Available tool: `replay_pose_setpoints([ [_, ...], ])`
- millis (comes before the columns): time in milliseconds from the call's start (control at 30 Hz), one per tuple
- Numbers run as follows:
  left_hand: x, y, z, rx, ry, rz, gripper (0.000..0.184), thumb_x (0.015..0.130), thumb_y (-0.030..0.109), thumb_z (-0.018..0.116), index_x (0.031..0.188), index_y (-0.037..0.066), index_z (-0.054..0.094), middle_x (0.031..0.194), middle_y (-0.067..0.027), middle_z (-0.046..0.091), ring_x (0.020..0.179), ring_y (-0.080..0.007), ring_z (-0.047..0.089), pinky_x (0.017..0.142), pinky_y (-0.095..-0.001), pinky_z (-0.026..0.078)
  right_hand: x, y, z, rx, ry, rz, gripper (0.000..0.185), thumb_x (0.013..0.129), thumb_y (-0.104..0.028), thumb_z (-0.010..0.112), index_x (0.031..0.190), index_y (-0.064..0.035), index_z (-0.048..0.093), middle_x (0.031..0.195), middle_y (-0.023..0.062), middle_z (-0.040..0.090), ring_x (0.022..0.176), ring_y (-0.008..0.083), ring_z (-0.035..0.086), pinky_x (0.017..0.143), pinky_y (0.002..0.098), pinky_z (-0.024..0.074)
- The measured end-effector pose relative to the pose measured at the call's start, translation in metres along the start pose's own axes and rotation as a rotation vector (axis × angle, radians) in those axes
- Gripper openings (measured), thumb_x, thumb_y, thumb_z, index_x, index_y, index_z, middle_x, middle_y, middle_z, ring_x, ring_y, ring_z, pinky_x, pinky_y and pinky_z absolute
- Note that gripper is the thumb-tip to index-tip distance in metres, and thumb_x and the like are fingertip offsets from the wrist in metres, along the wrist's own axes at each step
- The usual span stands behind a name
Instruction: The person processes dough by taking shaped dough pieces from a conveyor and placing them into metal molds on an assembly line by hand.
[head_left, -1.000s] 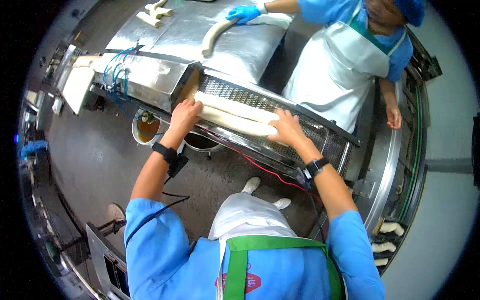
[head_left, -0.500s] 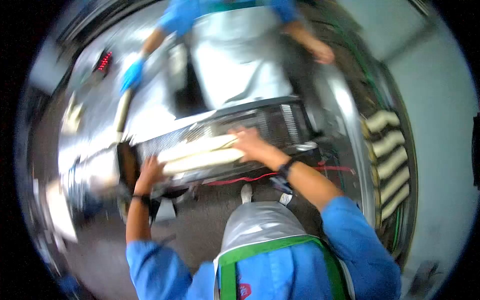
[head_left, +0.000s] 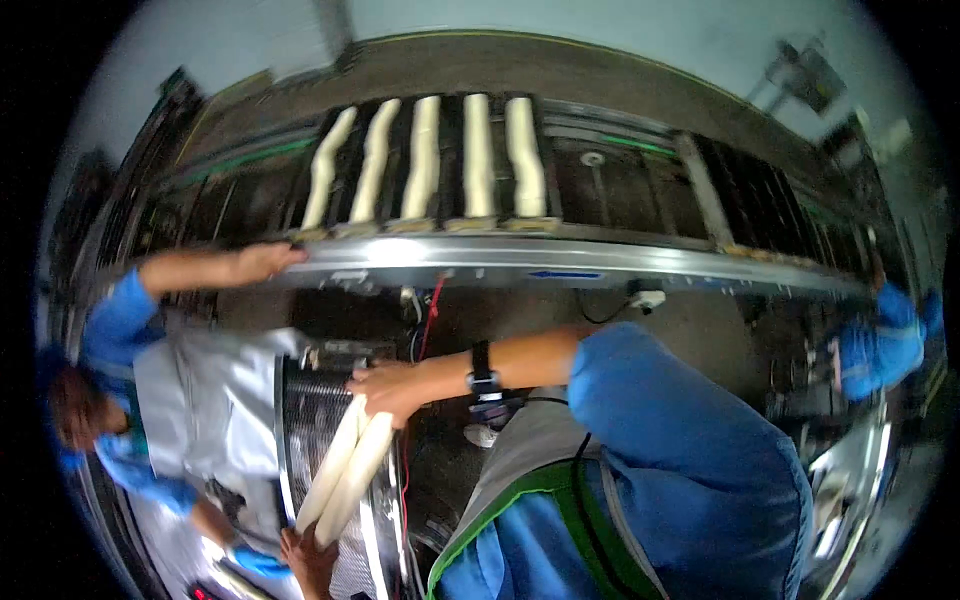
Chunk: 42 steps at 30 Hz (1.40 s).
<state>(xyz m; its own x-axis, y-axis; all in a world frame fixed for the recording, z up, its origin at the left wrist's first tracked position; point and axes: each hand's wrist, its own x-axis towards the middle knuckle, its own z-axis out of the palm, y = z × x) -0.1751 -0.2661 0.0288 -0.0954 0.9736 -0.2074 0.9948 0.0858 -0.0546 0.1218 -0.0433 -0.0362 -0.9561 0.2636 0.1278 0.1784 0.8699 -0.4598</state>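
Observation:
Two long pale dough rolls point(head_left: 345, 465) lie side by side over the mesh conveyor point(head_left: 312, 405). My right hand point(head_left: 388, 390) is wrapped round their upper ends. At their lower ends is my left hand point(head_left: 308, 560), its fingers bent against the dough near the bottom edge of the view. Both rolls slant, touching each other along their length.
Beyond a metal rail point(head_left: 470, 252), several dough rolls point(head_left: 478, 155) lie in dark trays. A co-worker in a white apron point(head_left: 215, 400) stands at the left, one hand point(head_left: 270, 262) by the rail, a blue-gloved hand point(head_left: 258, 560) lower down. Another person point(head_left: 875, 345) is at the far right.
The view has swung right, bringing the rail and its row of rolls to the top. My hands still hold the two rolls, which now appear steeper and at the lower left.

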Motion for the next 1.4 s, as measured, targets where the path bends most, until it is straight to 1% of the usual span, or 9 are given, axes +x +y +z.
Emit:
replay_pose_setpoints([
  [400, 0.258, 0.357, -0.106, -0.018, 0.013, 1.202, 0.042, 0.046, 0.020, 0.068, 0.087, 0.011, 0.061, 0.099, -0.0117, 0.045, 0.096, -0.0291, 0.041, 0.083, -0.0388, 0.030, -0.372, -0.017, -0.077, -0.292, 0.444, 1.015, 0.031, 0.055, -0.027, 0.065, 0.079, -0.0090, 0.060, 0.098, 0.0140, 0.046, 0.096, 0.0290, 0.042, 0.082, 0.0383, 0.0361],
  [667, 0.311, 0.623, -0.154, 0.036, 0.202, 1.851, 0.034, 0.052, 0.019, 0.064, 0.086, 0.014, 0.060, 0.101, -0.0117, 0.046, 0.101, -0.0295, 0.039, 0.090, -0.0409, 0.027, -0.427, -0.125, -0.127, -0.266, 0.736, 1.647, 0.030, 0.050, -0.017, 0.070, 0.075, -0.0053, 0.059, 0.095, 0.0142, 0.046, 0.093, 0.0293, 0.043, 0.078, 0.0343, 0.0383],
  [900, 0.338, 0.716, -0.201, 0.001, 0.513, 1.912, 0.033, 0.059, 0.011, 0.060, 0.092, 0.015, 0.059, 0.117, -0.0123, 0.042, 0.115, -0.0270, 0.032, 0.099, -0.0420, 0.019, -0.396, -0.084, -0.138, -0.514, 1.109, 1.749, 0.030, 0.055, -0.020, 0.071, 0.078, -0.0058, 0.059, 0.090, 0.0145, 0.046, 0.087, 0.0302, 0.044, 0.071, 0.0367, 0.0410],
  [967, 0.365, 0.735, -0.180, -0.114, 0.839, 1.784, 0.034, 0.066, 0.006, 0.054, 0.097, 0.017, 0.057, 0.124, -0.0117, 0.037, 0.119, -0.0273, 0.028, 0.100, -0.0415, 0.018, -0.395, -0.042, -0.140, -0.469, 1.106, 1.737, 0.038, 0.058, -0.023, 0.070, 0.088, -0.0047, 0.057, 0.092, 0.0176, 0.044, 0.088, 0.0326, 0.042, 0.073, 0.0378, 0.0404],
  [1067, 0.384, 0.722, -0.142, 0.076, 0.847, 1.411, 0.031, 0.075, 0.010, 0.046, 0.101, 0.019, 0.057, 0.127, -0.0087, 0.034, 0.119, -0.0257, 0.027, 0.098, -0.0413, 0.020, -0.402, 0.030, -0.120, -0.254, 0.880, 1.859, 0.043, 0.067, -0.043, 0.060, 0.090, -0.0074, 0.055, 0.091, 0.0180, 0.044, 0.090, 0.0355, 0.043, 0.071, 0.0413, 0.0418],
  [1167, 0.356, 0.686, -0.111, 0.012, 0.626, 1.480, 0.042, 0.067, 0.000, 0.046, 0.104, 0.017, 0.055, 0.122, -0.0102, 0.038, 0.115, -0.0278, 0.032, 0.095, -0.0433, 0.023, -0.439, 0.063, -0.100, -0.345, 0.891, 1.903, 0.042, 0.069, -0.044, 0.057, 0.092, -0.0089, 0.054, 0.090, 0.0162, 0.048, 0.087, 0.0363, 0.047, 0.071, 0.0425, 0.0423],
  [1233, 0.330, 0.666, -0.099, -0.013, 0.505, 1.489, 0.037, 0.068, 0.001, 0.046, 0.100, 0.017, 0.056, 0.111, -0.0088, 0.046, 0.103, -0.0254, 0.041, 0.089, -0.0421, 0.028, -0.468, 0.071, -0.083, -0.399, 0.407, 1.620, 0.041, 0.070, -0.041, 0.057, 0.093, -0.0086, 0.052, 0.086, 0.0159, 0.052, 0.081, 0.0359, 0.050, 0.071, 0.0437, 0.0427],
  [1267, 0.325, 0.659, -0.097, -0.018, 0.462, 1.494, 0.035, 0.068, 0.002, 0.046, 0.098, 0.017, 0.057, 0.105, -0.0077, 0.050, 0.099, -0.0242, 0.044, 0.087, -0.0412, 0.030, -0.471, 0.080, -0.076, -0.362, 0.758, 1.658, 0.034, 0.071, -0.034, 0.056, 0.093, -0.0090, 0.051, 0.084, 0.0179, 0.053, 0.075, 0.0340, 0.052, 0.067, 0.0433, 0.0442],
  [1400, 0.320, 0.646, -0.107, 0.100, 0.293, 1.431, 0.027, 0.073, 0.009, 0.045, 0.094, 0.018, 0.059, 0.085, -0.0073, 0.058, 0.085, -0.0235, 0.050, 0.079, -0.0387, 0.031, -0.429, 0.070, -0.152, -0.175, 0.749, 1.815, 0.035, 0.073, -0.030, 0.055, 0.098, -0.0076, 0.046, 0.084, 0.0193, 0.054, 0.077, 0.0363, 0.054, 0.065, 0.0435, 0.0442],
])
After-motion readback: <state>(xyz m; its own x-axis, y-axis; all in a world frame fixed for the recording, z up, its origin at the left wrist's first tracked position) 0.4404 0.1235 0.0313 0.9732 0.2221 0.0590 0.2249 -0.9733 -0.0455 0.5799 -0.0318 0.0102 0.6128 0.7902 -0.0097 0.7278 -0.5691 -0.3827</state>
